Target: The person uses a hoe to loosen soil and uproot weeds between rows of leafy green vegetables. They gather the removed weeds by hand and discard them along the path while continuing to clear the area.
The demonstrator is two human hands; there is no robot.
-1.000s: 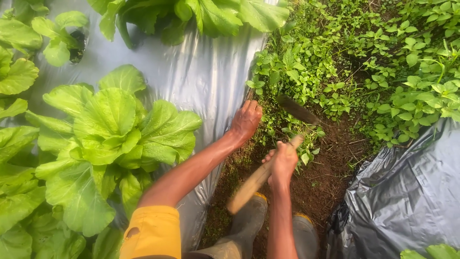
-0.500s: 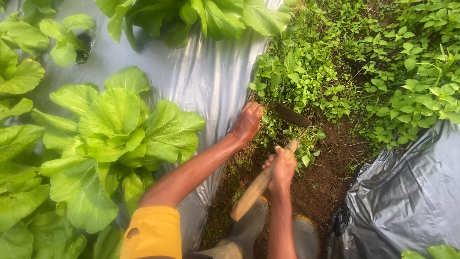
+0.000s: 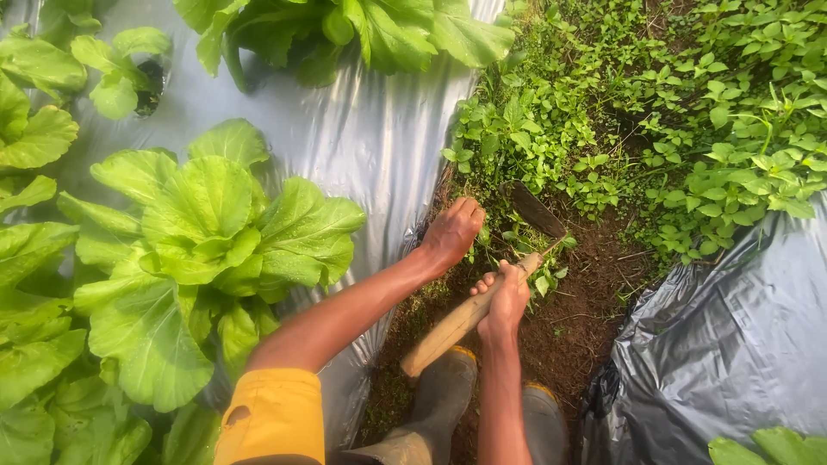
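A short-handled hoe (image 3: pixel 482 297) lies at a slant over the brown soil of a garden furrow, its pale, worn wooden handle running from lower left to upper right. At the far end a thin metal neck joins a dark, flat, earth-stained blade (image 3: pixel 536 209), which is set among low green weeds (image 3: pixel 525 138) at the edge of the bare soil. The butt of the handle points back toward the rubber boots.

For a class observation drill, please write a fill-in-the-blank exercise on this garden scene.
1. The right hand grips a tool's ____ handle.
2. The left hand grasps small ____ by the silver plastic sheet.
3. The person's sleeve is ____.
4. The boots stand on bare ____.

Missing words: wooden; weeds; yellow; soil
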